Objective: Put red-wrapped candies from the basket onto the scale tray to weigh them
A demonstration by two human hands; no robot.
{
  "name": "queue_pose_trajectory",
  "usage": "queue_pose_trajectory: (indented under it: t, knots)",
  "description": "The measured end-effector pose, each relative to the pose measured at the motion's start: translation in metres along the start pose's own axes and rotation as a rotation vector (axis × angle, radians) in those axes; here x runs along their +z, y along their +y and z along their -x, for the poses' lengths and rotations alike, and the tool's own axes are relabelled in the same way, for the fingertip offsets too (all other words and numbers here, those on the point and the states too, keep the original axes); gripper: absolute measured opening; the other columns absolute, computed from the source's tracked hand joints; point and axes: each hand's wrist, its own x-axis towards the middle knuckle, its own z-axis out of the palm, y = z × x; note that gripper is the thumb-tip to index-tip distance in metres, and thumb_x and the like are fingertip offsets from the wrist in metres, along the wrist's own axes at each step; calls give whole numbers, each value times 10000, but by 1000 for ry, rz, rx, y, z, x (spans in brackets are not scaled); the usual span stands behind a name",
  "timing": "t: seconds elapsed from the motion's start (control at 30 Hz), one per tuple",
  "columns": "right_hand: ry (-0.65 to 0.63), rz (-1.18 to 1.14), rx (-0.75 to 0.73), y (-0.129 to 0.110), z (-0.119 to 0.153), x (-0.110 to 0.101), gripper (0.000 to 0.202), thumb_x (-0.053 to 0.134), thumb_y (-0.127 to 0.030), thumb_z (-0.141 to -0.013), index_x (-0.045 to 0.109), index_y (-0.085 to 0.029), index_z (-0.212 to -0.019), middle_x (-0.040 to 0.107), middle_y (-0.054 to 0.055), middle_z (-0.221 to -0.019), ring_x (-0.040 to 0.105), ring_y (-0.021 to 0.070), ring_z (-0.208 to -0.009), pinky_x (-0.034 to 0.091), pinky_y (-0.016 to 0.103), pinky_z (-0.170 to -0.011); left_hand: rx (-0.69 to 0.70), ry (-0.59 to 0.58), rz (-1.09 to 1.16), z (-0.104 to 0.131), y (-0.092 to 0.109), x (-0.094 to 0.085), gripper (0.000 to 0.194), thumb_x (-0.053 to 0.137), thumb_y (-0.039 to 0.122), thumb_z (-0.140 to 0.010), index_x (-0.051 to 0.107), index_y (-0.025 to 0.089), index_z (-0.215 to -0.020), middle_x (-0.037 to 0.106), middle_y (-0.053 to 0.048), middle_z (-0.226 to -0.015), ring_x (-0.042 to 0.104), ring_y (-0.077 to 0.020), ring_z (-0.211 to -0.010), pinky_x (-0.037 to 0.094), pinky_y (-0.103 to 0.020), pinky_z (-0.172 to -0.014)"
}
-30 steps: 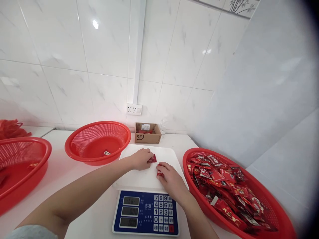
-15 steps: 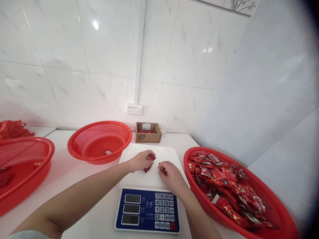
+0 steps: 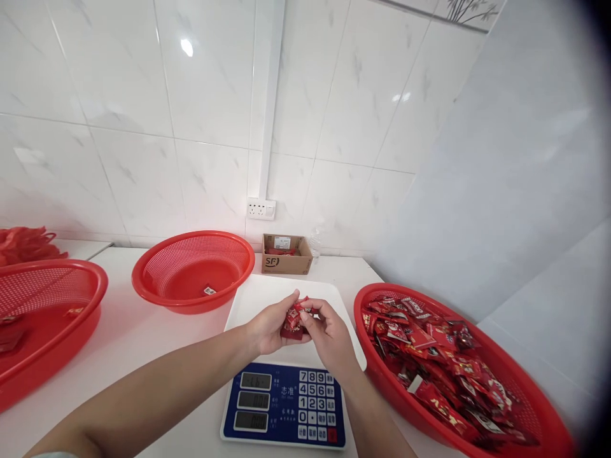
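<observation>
Above the white pan (image 3: 252,299) of a digital scale, my two hands meet. My left hand (image 3: 270,327) is closed around several small red packets (image 3: 292,326), its thumb pointing up beside them. With thumb and fingers, my right hand (image 3: 329,327) pinches another small red packet (image 3: 309,310) against that bunch. How many packets there are is partly hidden by the fingers. The scale's blue panel (image 3: 286,394), with number keys and three displays, lies just below my wrists.
A red basket (image 3: 539,407) heaped with red packets stands at the right. A red basket (image 3: 191,238) with a small packet inside is at the back left, another basket (image 3: 90,305) at far left. An SF cardboard box (image 3: 296,264) sits by the wall, below a socket (image 3: 261,208).
My hands, apart before, have come together over the pan. My right hand has moved left and up with its packet to the packets in my left hand.
</observation>
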Motion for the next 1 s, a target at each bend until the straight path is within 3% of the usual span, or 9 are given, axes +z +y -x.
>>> queue_pose_trajectory:
  t: [0.3,0.4,0.5,0.63,0.83,0.93,1.0]
  knots:
    - [205,55,-51,1,1,-12,291,578,-407,-819,559,-206,-1028,645,86,-1061,617,200,-945,511,355,-819,18,58,142,9,6,-5,259,544,428,-861,548,180,-934,640,-24,-777,647,-136,-675,545,-219,-570]
    - [158,154,-56,0,3,-10,291,541,-404,-846,566,-208,-1058,643,87,-1082,619,203,-947,507,369,-829,21,46,157,12,4,-4,282,547,457,-853,549,189,-940,635,-12,-766,630,-123,-620,553,-237,-575]
    - [54,333,-167,0,4,-7,254,503,-362,-877,619,-228,-1060,647,77,-1112,588,218,-1020,480,406,-885,36,-9,156,14,1,-3,307,577,474,-831,566,178,-911,618,1,-723,611,-106,-595,548,-223,-575]
    - [38,474,-299,0,5,-5,230,504,-323,-885,663,-250,-1034,627,70,-1184,529,238,-1125,418,466,-976,90,-86,132,16,-3,-6,238,695,319,-774,575,178,-922,606,16,-729,604,-89,-619,528,-192,-573]
    - [73,475,-305,2,10,-6,262,497,-328,-891,628,-257,-1107,585,81,-1228,516,238,-1146,465,448,-939,143,-157,90,21,-2,-10,502,779,206,-683,516,193,-1110,623,-9,-817,625,-116,-671,528,-247,-625]
    - [117,454,-265,5,15,-9,287,499,-341,-890,595,-257,-1148,552,86,-1263,500,234,-1166,483,429,-921,199,-140,18,27,1,-14,725,797,185,-653,401,213,-1260,643,-40,-870,650,-157,-694,521,-307,-666]
    - [136,445,-229,8,19,-12,295,495,-353,-891,582,-257,-1156,546,87,-1270,502,230,-1169,502,405,-894,253,-113,-43,29,4,-19,736,801,199,-644,393,202,-1256,650,-57,-875,657,-177,-714,508,-318,-673]
